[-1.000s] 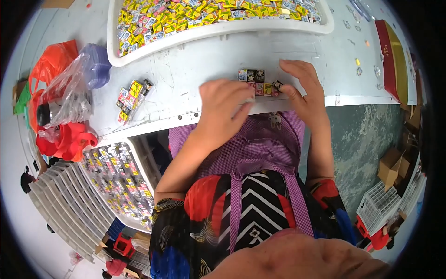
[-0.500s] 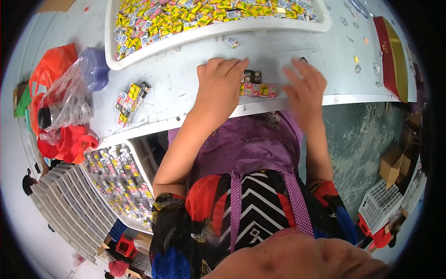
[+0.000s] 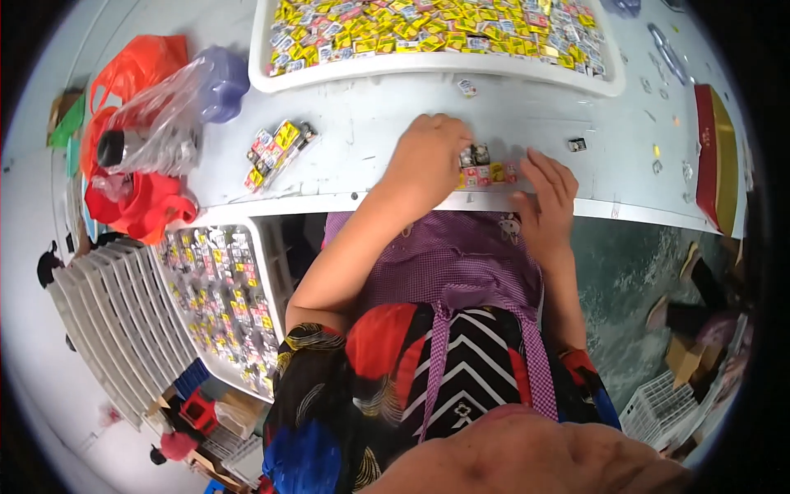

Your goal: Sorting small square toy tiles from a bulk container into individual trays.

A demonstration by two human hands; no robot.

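Observation:
My left hand (image 3: pixel 428 160) rests on the table with its fingers curled around the left end of two short rows of small printed blocks. The near row (image 3: pixel 487 174) shows pink and yellow blocks; behind it sit black ones (image 3: pixel 477 155). Part of both rows is hidden by that hand. At the right end, my right hand (image 3: pixel 547 193) has its fingers stretched and its thumb apart, with nothing visible in it. A single black block (image 3: pixel 577 144) lies loose beyond the right hand. Farther left is a bundle of similar blocks (image 3: pixel 278 155).
A white tray (image 3: pixel 444 66) full of loose blocks stands at the back. Red bags (image 3: pixel 140 206) and a clear plastic bag (image 3: pixel 169 144) lie on the left. Below the table edge is a tray of packed bundles (image 3: pixel 267 329). A red-and-gold box (image 3: pixel 714 160) stands far right.
The view has shifted, so the table things appear farther right. My right hand has come toward the table edge, away from the loose black block, which is now uncovered. My left hand stays at the rows.

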